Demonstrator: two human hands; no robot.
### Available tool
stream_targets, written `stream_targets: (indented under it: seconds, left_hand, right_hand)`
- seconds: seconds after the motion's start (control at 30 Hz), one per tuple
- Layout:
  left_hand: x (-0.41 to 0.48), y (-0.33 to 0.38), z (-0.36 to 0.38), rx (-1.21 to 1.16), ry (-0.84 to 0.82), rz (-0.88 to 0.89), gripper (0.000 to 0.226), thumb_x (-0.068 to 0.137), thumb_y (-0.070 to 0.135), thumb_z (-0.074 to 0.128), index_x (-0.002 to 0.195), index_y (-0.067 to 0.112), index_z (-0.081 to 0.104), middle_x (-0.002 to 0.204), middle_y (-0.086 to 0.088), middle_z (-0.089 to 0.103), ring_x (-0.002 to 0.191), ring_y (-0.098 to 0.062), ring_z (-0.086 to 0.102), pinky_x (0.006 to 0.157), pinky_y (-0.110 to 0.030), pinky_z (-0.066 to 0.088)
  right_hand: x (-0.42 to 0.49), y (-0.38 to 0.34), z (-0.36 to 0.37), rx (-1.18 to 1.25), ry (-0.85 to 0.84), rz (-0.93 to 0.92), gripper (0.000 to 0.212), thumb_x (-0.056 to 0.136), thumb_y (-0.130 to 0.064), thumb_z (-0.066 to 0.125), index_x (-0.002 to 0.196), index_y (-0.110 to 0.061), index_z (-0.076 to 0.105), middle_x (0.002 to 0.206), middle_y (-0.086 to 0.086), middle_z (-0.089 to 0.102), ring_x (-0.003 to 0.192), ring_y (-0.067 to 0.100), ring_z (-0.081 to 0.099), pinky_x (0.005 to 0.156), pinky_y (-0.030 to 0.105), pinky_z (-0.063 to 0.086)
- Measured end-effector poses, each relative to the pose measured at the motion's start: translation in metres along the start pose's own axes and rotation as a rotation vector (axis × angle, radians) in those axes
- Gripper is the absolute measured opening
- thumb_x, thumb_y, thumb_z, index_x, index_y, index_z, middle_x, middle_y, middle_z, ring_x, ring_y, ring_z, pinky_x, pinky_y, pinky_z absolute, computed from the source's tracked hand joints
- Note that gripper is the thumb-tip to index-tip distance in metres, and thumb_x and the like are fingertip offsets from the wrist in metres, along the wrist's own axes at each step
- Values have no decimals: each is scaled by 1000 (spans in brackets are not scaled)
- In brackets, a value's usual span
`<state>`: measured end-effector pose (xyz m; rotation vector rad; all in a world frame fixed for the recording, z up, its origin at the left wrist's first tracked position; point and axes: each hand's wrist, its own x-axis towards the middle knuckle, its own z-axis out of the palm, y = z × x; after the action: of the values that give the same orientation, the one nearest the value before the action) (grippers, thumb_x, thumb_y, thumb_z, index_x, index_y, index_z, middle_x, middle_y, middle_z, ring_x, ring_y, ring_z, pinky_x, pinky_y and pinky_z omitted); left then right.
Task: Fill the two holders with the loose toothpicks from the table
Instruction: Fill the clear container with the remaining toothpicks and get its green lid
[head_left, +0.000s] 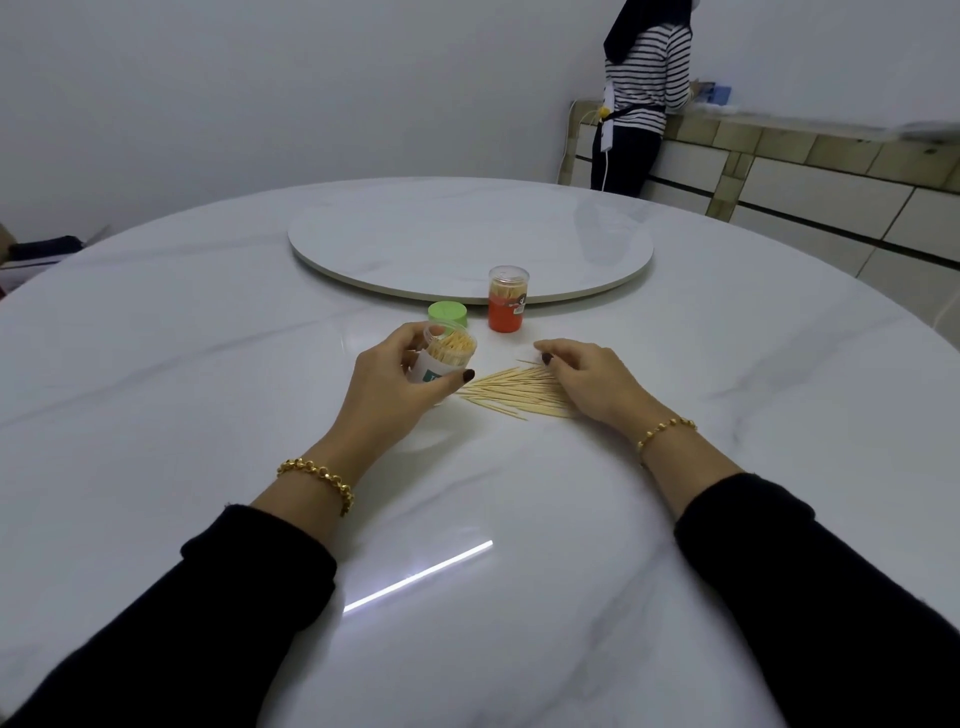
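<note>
Clock is from the wearer's seat, 12 = straight away.

- Round white marble table (208, 364) fills most of the view.
- Raised turntable (415, 228) at table centre, 12 o'clock from the hands.
- Tiled counter (805, 150) along the wall at 2 o'clock. A second person in a striped top (649, 78) stands at it, back turned.
- Both forearms in black sleeves, hands apart.
- Left hand (395, 384) at 11 o'clock: thumb and fingers wrapped round the open holder (441, 358). The holder is tilted with its mouth toward 1 o'clock, lid off, and packed with toothpicks.
- Right hand (587, 379) at 1 o'clock: fingers bent, tips down on the far right end of the loose toothpicks (514, 395). Can't tell whether it pinches any.
- The loose toothpicks lie flat on the table between the hands, fanned, with the fan's narrow end toward the left thumb.
- Orange holder (505, 301) stands upright at 12 o'clock from the pile, just short of the turntable's rim. Clear lid on, toothpicks visible inside.
- Green lid (448, 313) sits on the table just beside the orange holder at its 9 o'clock, behind the open holder.
- Gold bracelet (319, 475) on each wrist.
</note>
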<state>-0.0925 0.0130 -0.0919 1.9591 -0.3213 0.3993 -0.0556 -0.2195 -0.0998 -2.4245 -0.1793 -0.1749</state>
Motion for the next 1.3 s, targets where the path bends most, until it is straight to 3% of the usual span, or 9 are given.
stream_targets:
  seconds: [0.2,0.33,0.43,0.57,0.73,0.87,1.07,1.2,1.3]
  left_hand:
    - [0,1,0,9,-6,-4,49,75,26,79,119,15,59,107,2,63,92,-4,58,67,-4,45]
    - [0,0,0,3,-14,0,49,75,26,79,118,15,60,108,1,64,95,-8,60,68,-6,47]
    - [-1,1,1,-4,-16,-5,49,75,26,79,118,15,60,107,1,64,95,-10,60,66,-6,48]
    - [-2,2,0,-12,-19,-7,48,76,25,79,118,15,60,107,2,64,93,-7,60,65,-5,47]
    - [-3,5,1,-16,-24,-6,46,76,26,78,117,15,60,102,7,64,90,-2,60,65,-4,46]
    - [-3,5,1,-29,-29,-13,45,75,25,79,114,17,61,100,8,64,89,-2,60,66,-5,46]
    - [-4,6,1,-30,-48,-22,41,75,26,79,111,23,59,98,14,63,90,-2,60,67,-5,47]
    - [-6,8,4,-24,-80,-18,41,75,26,79,109,28,56,97,18,60,91,-2,60,69,-5,47]
    - [-6,7,5,-24,-86,-18,43,75,25,79,111,27,57,99,15,62,93,-5,61,70,-6,47]
  right_hand:
    - [1,-8,10,-98,-139,-76,38,97,-24,53,132,-10,55,145,0,45,135,14,40,106,17,24]
    - [0,-10,10,-82,-132,-115,34,91,-19,63,124,-9,63,135,-2,56,124,12,52,106,17,31]
    - [1,-10,12,-120,-37,-169,25,89,-11,63,114,-8,69,123,2,65,116,14,59,102,17,37]
    - [-1,-12,14,-212,62,-234,19,89,-10,61,102,-10,75,102,9,73,97,25,65,88,34,48]
    - [-1,-15,17,-293,129,-300,19,91,-11,58,98,-8,75,94,12,73,90,30,63,80,38,48]
    - [-1,-14,17,-237,223,-296,20,90,-5,56,95,-6,75,90,9,74,86,27,66,78,35,50]
    - [-5,-24,7,66,374,-207,17,87,-2,60,91,-6,76,83,3,75,78,14,66,69,9,43]
    - [-8,-33,-2,185,351,-166,20,88,-2,58,92,-11,76,77,-3,73,68,-2,63,65,5,42]
    - [-12,-40,-5,239,303,-195,20,89,0,57,93,-8,75,74,-2,71,68,5,66,66,7,45]
